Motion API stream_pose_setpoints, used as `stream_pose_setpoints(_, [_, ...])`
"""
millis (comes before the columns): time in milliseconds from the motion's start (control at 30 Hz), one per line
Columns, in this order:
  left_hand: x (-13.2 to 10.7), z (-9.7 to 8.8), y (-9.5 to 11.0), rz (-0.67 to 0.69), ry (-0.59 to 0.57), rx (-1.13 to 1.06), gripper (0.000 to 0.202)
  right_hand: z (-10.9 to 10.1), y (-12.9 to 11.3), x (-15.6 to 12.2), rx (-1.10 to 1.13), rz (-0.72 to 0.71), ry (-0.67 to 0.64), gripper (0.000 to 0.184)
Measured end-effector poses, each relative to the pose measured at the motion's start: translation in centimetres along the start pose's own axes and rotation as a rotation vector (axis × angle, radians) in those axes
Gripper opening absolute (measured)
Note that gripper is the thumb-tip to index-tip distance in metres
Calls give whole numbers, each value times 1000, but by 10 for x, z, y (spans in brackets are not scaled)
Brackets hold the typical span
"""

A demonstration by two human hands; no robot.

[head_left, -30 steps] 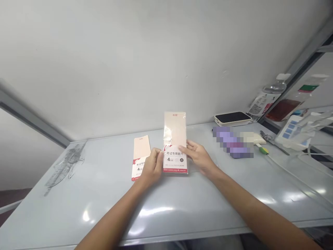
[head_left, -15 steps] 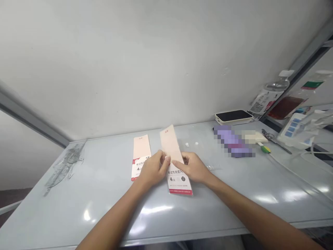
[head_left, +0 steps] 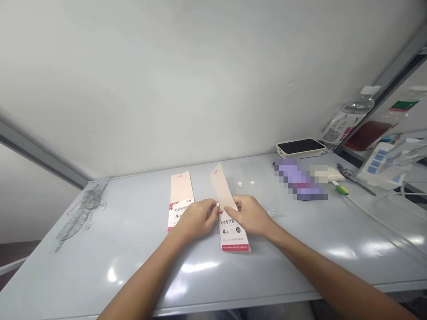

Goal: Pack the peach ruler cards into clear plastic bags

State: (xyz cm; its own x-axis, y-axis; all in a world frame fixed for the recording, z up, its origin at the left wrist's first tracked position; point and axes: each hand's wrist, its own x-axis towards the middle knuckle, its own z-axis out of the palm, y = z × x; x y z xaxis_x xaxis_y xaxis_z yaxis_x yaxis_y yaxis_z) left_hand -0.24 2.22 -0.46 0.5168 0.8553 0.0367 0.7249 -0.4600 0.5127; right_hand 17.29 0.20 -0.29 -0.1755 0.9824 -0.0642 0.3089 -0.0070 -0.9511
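Note:
A slim pink-and-white ruler set packet in clear plastic, with a red strip at its lower end, is gripped by my right hand along its right edge. The packet is tilted and slightly bent. My left hand is closed in a pinch at the packet's left edge, with a small white piece at its fingertips. What that piece is I cannot make out. A second, similar packet lies flat to the left, its lower part partly behind my left hand.
Two white scraps and clear plastic lie right of the packet. Further right are a phone, a blurred purple item, a cable, scissors-like metal tools and bottles. Transparent rulers lie at the left.
My left fingers have drawn slightly away from the packet's face to its left edge, with a white bit now showing. The packet has shifted a little right and turned more on edge.

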Motion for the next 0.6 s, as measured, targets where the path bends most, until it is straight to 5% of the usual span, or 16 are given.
stream_pose_setpoints(600, [1,3,-7,48,-67,-51,34,3,2,0,-86,35,-122,16])
